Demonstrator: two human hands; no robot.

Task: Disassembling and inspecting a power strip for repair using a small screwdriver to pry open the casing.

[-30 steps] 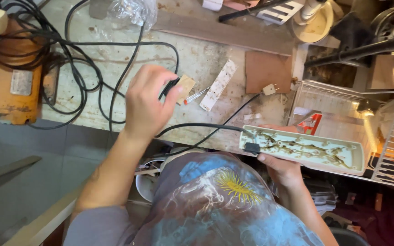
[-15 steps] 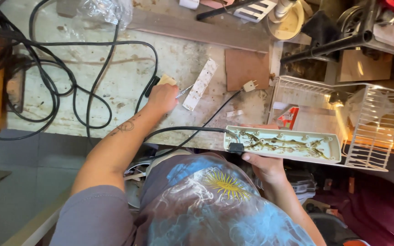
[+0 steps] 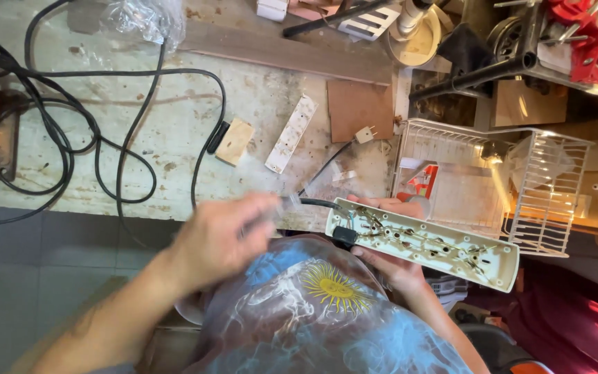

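Right hand (image 3: 392, 260) grips opened cream plastic power strip w/ exposed wiring (image 3: 427, 242); left hand (image 3: 223, 239) blurred, closed, contents can't tell, over worn desk (image 3: 174, 125).

Open bench surface is found between the black cable loops (image 3: 105, 149) and the white cover strip (image 3: 291, 134). Passage to the right is blocked by the wire basket (image 3: 520, 180). The far edge is crowded by a wooden batten (image 3: 278, 52) and clamps (image 3: 590, 34).

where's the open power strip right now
In the head view it sits lower right, the open power strip held in the right hand, just below the white wire basket.
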